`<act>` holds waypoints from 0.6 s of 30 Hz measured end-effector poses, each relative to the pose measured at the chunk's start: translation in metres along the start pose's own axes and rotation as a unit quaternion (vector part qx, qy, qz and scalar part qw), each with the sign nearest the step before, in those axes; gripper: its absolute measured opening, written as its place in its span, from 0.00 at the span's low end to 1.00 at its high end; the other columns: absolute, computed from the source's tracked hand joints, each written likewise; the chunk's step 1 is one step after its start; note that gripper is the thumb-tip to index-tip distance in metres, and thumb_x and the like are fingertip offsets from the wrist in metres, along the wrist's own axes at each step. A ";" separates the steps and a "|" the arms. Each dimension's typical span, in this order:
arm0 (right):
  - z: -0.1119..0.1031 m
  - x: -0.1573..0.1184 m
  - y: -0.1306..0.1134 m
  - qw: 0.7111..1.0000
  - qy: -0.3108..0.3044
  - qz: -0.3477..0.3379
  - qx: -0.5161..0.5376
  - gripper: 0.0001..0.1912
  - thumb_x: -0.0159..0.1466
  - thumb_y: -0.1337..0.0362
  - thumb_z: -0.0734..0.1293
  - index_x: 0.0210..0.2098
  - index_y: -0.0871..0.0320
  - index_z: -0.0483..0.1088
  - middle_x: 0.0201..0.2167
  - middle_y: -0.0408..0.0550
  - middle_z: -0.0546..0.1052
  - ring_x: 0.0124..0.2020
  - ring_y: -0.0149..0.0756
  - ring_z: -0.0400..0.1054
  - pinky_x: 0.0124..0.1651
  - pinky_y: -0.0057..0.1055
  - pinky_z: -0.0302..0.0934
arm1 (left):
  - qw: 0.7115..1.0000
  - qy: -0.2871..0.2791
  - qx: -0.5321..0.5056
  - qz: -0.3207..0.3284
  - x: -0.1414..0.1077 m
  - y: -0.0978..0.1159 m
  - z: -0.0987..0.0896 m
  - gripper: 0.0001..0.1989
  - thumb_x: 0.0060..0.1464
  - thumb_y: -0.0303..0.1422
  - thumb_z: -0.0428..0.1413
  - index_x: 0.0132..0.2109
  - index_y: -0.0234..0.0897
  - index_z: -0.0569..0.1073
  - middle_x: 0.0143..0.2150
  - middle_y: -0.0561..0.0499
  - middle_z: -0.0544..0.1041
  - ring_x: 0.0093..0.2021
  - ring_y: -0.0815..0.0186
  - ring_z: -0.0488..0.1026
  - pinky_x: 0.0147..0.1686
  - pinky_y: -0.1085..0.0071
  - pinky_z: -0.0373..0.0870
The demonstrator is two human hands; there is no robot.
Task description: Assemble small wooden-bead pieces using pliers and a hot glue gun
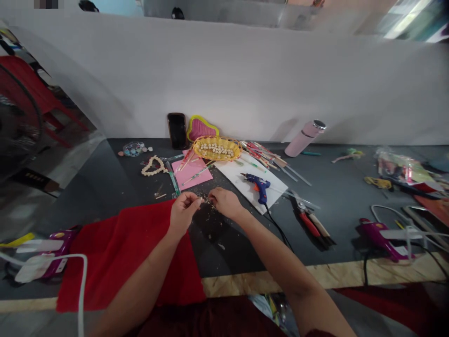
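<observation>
My left hand [184, 211] is raised just over the red cloth's far corner, thumb and forefinger pinched on something too small to name. My right hand [225, 203] is beside it with fingers bent together over a scatter of tiny pale bits [209, 204] on the dark table; what they hold, if anything, is hidden. Beyond the hands stands a yellow woven basket [199, 156] with small whitish beads [220, 150] in it. A heart-shaped loop of pale beads [151, 172] on a green stick lies left of the pink paper [201, 180].
A blue glue gun [260, 187] rests on white board [238, 175], its cord trailing toward me. Red-handled pliers [308, 223] lie farther right. A pink bottle [303, 139] and a phone [177, 131] stand by the wall. Red cloth [129, 252] covers the front left; purple power strips [386, 238] sit right and left.
</observation>
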State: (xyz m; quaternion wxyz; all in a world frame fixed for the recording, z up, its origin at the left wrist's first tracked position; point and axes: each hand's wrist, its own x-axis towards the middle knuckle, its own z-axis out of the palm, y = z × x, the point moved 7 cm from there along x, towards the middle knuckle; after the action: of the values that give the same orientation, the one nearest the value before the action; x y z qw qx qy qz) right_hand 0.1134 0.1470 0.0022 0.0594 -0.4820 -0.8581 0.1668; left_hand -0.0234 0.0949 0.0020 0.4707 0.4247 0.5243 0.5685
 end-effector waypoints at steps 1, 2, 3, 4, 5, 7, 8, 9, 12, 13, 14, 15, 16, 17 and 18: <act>0.001 0.000 0.000 1.000 -0.004 0.002 -0.006 0.10 0.64 0.65 0.58 0.40 0.54 0.69 0.40 0.48 0.73 0.42 0.35 0.67 0.41 0.27 0.57 | 1.000 0.000 0.003 0.002 0.000 0.000 0.000 0.11 0.45 0.35 0.60 0.33 0.35 0.68 0.29 0.52 0.74 0.27 0.71 0.70 0.29 0.75 0.64; 0.001 0.000 0.000 1.000 -0.008 0.004 -0.010 0.10 0.64 0.65 0.58 0.40 0.54 0.70 0.40 0.48 0.73 0.42 0.35 0.67 0.40 0.27 0.57 | 1.000 -0.001 0.003 0.003 0.000 0.000 0.000 0.11 0.46 0.35 0.59 0.33 0.35 0.68 0.29 0.52 0.74 0.27 0.71 0.69 0.29 0.75 0.64; 0.002 0.001 -0.001 1.000 -0.012 0.005 -0.012 0.10 0.64 0.65 0.58 0.40 0.54 0.70 0.40 0.48 0.73 0.41 0.36 0.68 0.40 0.27 0.57 | 1.000 0.000 0.001 0.002 0.000 0.000 0.000 0.11 0.46 0.36 0.59 0.33 0.35 0.68 0.29 0.52 0.74 0.27 0.71 0.69 0.29 0.75 0.64; 0.002 0.001 -0.001 1.000 -0.014 0.005 -0.013 0.10 0.64 0.65 0.58 0.40 0.54 0.70 0.39 0.48 0.73 0.41 0.36 0.68 0.39 0.27 0.58 | 1.000 0.000 -0.002 0.001 0.000 0.000 0.000 0.11 0.45 0.36 0.60 0.33 0.35 0.68 0.29 0.52 0.74 0.26 0.71 0.69 0.29 0.75 0.64; 0.003 0.001 -0.002 1.000 -0.015 0.005 -0.015 0.10 0.64 0.64 0.57 0.39 0.54 0.70 0.39 0.49 0.73 0.41 0.37 0.67 0.39 0.28 0.58 | 1.000 0.000 -0.004 -0.001 0.000 -0.001 0.000 0.11 0.45 0.36 0.60 0.33 0.35 0.68 0.29 0.52 0.74 0.26 0.71 0.69 0.29 0.75 0.64; 0.003 0.001 -0.003 1.000 -0.014 0.007 -0.019 0.10 0.64 0.65 0.57 0.38 0.55 0.70 0.40 0.51 0.73 0.42 0.38 0.67 0.40 0.29 0.58 | 1.000 -0.001 -0.004 -0.003 0.000 -0.001 0.001 0.11 0.45 0.36 0.60 0.33 0.35 0.68 0.29 0.52 0.74 0.26 0.71 0.69 0.29 0.75 0.64; 0.003 0.001 -0.003 1.000 -0.011 0.009 -0.020 0.10 0.64 0.65 0.57 0.38 0.56 0.69 0.40 0.52 0.73 0.42 0.39 0.67 0.40 0.29 0.58 | 1.000 -0.003 -0.001 -0.001 0.000 -0.001 0.001 0.10 0.46 0.35 0.60 0.33 0.35 0.68 0.28 0.52 0.74 0.26 0.72 0.69 0.29 0.76 0.64; 0.002 0.001 -0.002 1.000 -0.008 0.011 -0.024 0.09 0.64 0.65 0.57 0.38 0.56 0.69 0.41 0.52 0.72 0.43 0.39 0.66 0.40 0.30 0.58 | 1.000 -0.005 0.004 0.001 0.000 0.000 0.002 0.10 0.46 0.35 0.59 0.33 0.35 0.68 0.28 0.52 0.74 0.26 0.72 0.69 0.29 0.76 0.64; -0.007 -0.007 0.002 0.999 0.029 0.031 0.008 0.08 0.64 0.65 0.57 0.38 0.56 0.67 0.41 0.50 0.72 0.42 0.37 0.66 0.40 0.29 0.58 | 1.000 -0.008 0.013 0.002 -0.002 0.001 0.003 0.09 0.47 0.35 0.59 0.33 0.35 0.68 0.28 0.52 0.74 0.27 0.71 0.69 0.29 0.76 0.63; -0.012 -0.013 0.002 0.997 0.054 0.033 0.044 0.08 0.64 0.66 0.57 0.37 0.57 0.67 0.40 0.49 0.72 0.41 0.36 0.66 0.40 0.28 0.58 | 1.000 -0.011 0.014 -0.001 -0.003 0.001 0.004 0.09 0.47 0.35 0.59 0.33 0.36 0.68 0.28 0.52 0.74 0.27 0.71 0.69 0.29 0.76 0.64; -0.019 -0.019 0.002 0.992 0.082 0.032 0.092 0.07 0.64 0.66 0.57 0.36 0.57 0.66 0.38 0.48 0.72 0.40 0.34 0.66 0.40 0.27 0.58 | 1.000 -0.015 0.013 -0.005 -0.004 0.001 0.005 0.09 0.47 0.35 0.59 0.33 0.36 0.68 0.28 0.52 0.74 0.27 0.71 0.69 0.29 0.76 0.64; -0.024 -0.027 0.000 0.983 0.110 0.025 0.148 0.07 0.64 0.66 0.57 0.35 0.57 0.66 0.36 0.47 0.72 0.38 0.33 0.66 0.40 0.27 0.58 | 1.000 -0.021 0.013 -0.008 -0.005 0.000 0.007 0.09 0.47 0.34 0.59 0.33 0.36 0.68 0.28 0.52 0.74 0.27 0.71 0.69 0.30 0.76 0.64; -0.029 -0.035 -0.003 0.970 0.136 0.019 0.201 0.07 0.64 0.65 0.57 0.34 0.58 0.66 0.33 0.47 0.72 0.36 0.32 0.66 0.39 0.26 0.58 | 0.999 -0.028 0.013 -0.010 -0.007 0.000 0.009 0.09 0.47 0.34 0.58 0.33 0.36 0.68 0.28 0.52 0.74 0.28 0.70 0.69 0.30 0.76 0.64; -0.032 -0.043 -0.005 0.956 0.156 0.018 0.246 0.07 0.64 0.65 0.57 0.33 0.58 0.65 0.31 0.46 0.71 0.34 0.32 0.65 0.37 0.26 0.58 | 0.999 -0.033 0.017 -0.011 -0.009 -0.001 0.012 0.08 0.47 0.34 0.58 0.33 0.36 0.68 0.28 0.53 0.74 0.28 0.70 0.69 0.30 0.76 0.64; -0.033 -0.050 -0.007 0.943 0.175 0.022 0.283 0.07 0.64 0.64 0.57 0.33 0.58 0.65 0.30 0.45 0.71 0.32 0.32 0.65 0.36 0.26 0.58 | 0.999 -0.036 0.023 -0.010 -0.011 -0.002 0.014 0.08 0.47 0.34 0.58 0.33 0.36 0.68 0.28 0.53 0.73 0.28 0.70 0.69 0.29 0.76 0.63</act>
State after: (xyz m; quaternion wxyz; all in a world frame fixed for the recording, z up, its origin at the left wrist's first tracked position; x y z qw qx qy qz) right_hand 0.1422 0.1090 0.0383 0.3389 -0.4860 -0.7407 0.3168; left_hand -0.0080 0.0871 0.0017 0.4852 0.4507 0.5242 0.5355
